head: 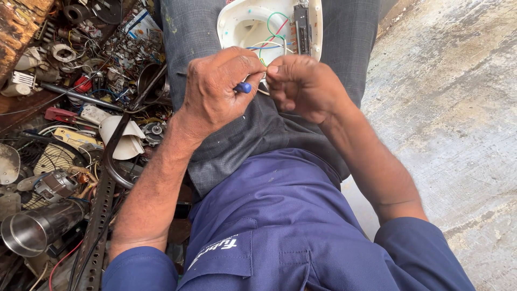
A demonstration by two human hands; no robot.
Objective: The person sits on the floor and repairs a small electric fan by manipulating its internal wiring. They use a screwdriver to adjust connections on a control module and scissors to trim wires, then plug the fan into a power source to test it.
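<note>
blue shirt [280, 226] fills the bottom of the view, with grey checked trousers [253, 134] above it on the lap. both forearms reach up from rolled blue sleeves and meet over the lap.

left hand [218, 89] is curled, its fingers [242, 67] pressed together around a small tool with a blue handle [243, 87]; only the handle's end shows, poking out toward the other hand. right hand [301, 86] sits just beside it, thumb and forefinger pinched on a thin pale wire [263, 91] that runs between the two hands. the tool's tip is hidden, so whether it touches the wire cannot be told.

just beyond the hands, resting on the knees, lies a white plastic casing [237, 24], open side up. green, red, blue and white wires [274, 32] loop inside it, and a dark narrow part [301, 27] stands along its right edge. the pinched wire leads up toward this casing.

to the left, the floor is heaped with scrap: a shiny metal tube [35, 229], a perforated metal strip [99, 215], a small motor [54, 186], a fan grille [51, 159], a white cone-shaped piece [126, 140] and tangled cables. to the right is bare, stained concrete floor [458, 108].
</note>
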